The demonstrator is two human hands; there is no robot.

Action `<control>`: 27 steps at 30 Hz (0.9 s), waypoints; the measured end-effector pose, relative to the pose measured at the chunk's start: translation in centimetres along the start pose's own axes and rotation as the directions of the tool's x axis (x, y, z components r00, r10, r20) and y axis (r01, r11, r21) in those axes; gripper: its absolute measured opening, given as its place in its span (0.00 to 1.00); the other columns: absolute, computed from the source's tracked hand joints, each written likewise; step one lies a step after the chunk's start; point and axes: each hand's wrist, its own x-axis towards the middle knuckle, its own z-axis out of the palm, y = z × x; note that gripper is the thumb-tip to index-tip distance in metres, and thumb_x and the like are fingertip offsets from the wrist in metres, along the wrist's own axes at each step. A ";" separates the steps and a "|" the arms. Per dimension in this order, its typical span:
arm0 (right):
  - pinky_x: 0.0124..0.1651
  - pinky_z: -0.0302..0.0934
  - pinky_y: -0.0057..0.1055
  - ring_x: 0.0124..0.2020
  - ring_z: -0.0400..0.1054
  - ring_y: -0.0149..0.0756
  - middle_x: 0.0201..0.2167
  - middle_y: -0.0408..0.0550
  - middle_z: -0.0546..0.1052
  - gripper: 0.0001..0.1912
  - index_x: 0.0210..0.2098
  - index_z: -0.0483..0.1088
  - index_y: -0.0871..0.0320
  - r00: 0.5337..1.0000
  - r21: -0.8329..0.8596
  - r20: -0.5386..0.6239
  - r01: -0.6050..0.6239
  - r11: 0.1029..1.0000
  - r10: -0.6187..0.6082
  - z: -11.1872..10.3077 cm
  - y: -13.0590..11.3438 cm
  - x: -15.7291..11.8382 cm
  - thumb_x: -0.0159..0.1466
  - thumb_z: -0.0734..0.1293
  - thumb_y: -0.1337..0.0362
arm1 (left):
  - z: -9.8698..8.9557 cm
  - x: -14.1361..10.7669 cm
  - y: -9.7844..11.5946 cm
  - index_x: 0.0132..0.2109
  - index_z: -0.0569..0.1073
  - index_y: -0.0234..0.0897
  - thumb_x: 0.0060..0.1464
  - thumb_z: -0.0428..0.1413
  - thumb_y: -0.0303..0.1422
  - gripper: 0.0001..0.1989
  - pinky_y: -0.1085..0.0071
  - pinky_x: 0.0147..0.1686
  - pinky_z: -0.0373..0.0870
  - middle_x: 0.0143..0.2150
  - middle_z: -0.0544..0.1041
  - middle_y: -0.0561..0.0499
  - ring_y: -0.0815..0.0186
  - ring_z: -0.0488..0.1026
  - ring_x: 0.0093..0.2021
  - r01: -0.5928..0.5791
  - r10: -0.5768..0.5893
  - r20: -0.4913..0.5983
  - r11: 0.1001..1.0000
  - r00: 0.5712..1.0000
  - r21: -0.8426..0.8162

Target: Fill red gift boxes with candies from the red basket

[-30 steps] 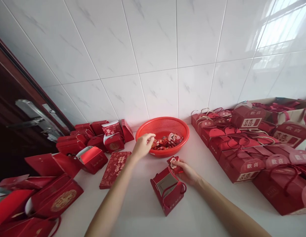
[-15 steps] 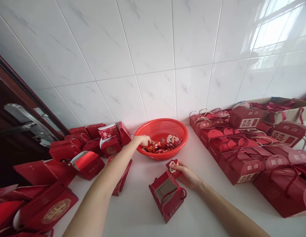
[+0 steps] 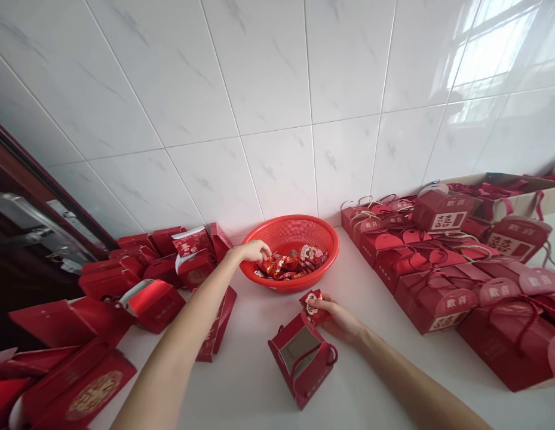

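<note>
A red plastic basket stands against the wall with red candy packets inside. Over its left rim reaches my left hand, fingers closed at the packets; whatever they pinch is too small to make out. My right hand holds a red packet with a pale printed figure between thumb and fingers. Just below and left of that hand, an open red gift box with a cord handle sits on the white table, its inside showing pale.
Open red boxes crowd the left side, by a dark door with a metal handle. Rows of closed red boxes with cords fill the right. Behind them is a large carton of red items. White tiles line the back.
My left hand has lifted slightly and shifted a little left at the basket rim. My right hand keeps hold of its packet beside the open box. The view has shifted slightly.
</note>
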 end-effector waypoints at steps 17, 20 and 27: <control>0.36 0.64 0.27 0.28 0.72 0.30 0.27 0.44 0.79 0.15 0.31 0.75 0.61 1.000 -0.005 -0.010 -0.010 1.000 0.010 0.4 -0.4 -0.4 0.52 0.79 0.59 | -1.9 -2.6 1.6 0.50 0.78 0.32 0.52 0.57 0.35 0.19 0.65 0.46 0.75 0.43 0.81 0.45 0.61 0.78 0.41 -0.235 0.135 -0.317 0.925 0.939 -0.299; 0.37 0.65 0.28 0.29 0.72 0.31 0.27 0.45 0.78 0.15 0.31 0.74 0.60 1.000 -0.001 -0.010 -0.007 1.000 0.007 0.3 -0.4 -0.4 0.53 0.79 0.57 | -1.1 -2.9 3.0 0.47 0.79 0.31 0.52 0.59 0.36 0.18 0.62 0.49 0.75 0.46 0.82 0.43 0.60 0.78 0.45 -0.299 0.181 -0.335 0.891 0.924 -0.341; 0.32 0.64 0.28 0.29 0.72 0.32 0.28 0.46 0.78 0.19 0.31 0.73 0.60 0.999 0.056 -0.034 0.022 0.998 -0.020 0.2 -0.4 0.0 0.55 0.77 0.51 | 0.9 -4.5 7.6 0.44 0.80 0.35 0.55 0.59 0.38 0.14 0.62 0.52 0.73 0.46 0.82 0.46 0.60 0.77 0.47 -0.466 0.325 -0.400 0.821 0.857 -0.331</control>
